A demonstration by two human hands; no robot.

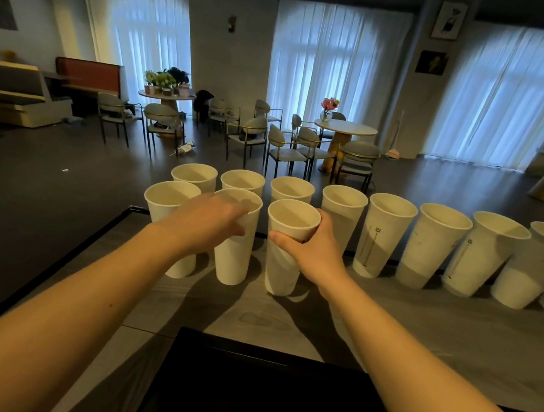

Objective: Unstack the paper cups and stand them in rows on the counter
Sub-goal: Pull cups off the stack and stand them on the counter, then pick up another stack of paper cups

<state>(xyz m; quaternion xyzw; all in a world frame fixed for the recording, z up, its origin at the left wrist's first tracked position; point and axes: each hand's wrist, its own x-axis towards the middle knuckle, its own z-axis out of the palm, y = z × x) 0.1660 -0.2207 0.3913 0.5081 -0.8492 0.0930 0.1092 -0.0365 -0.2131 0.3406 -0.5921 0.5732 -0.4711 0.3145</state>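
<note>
1. Eight cups stand upright in a back row [386, 230] along the counter's [419, 323] far edge
2. Three cups begin a front row near its left end
3. Left hand [207, 221] grips the middle cup [234, 258]; right hand [312, 253] clasps the third cup [283, 266]
4. No remaining stack shows

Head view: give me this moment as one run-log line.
left hand: gripping middle front cup | right hand: gripping next front cup | back row: upright along far edge | counter: front row partly filled
</note>
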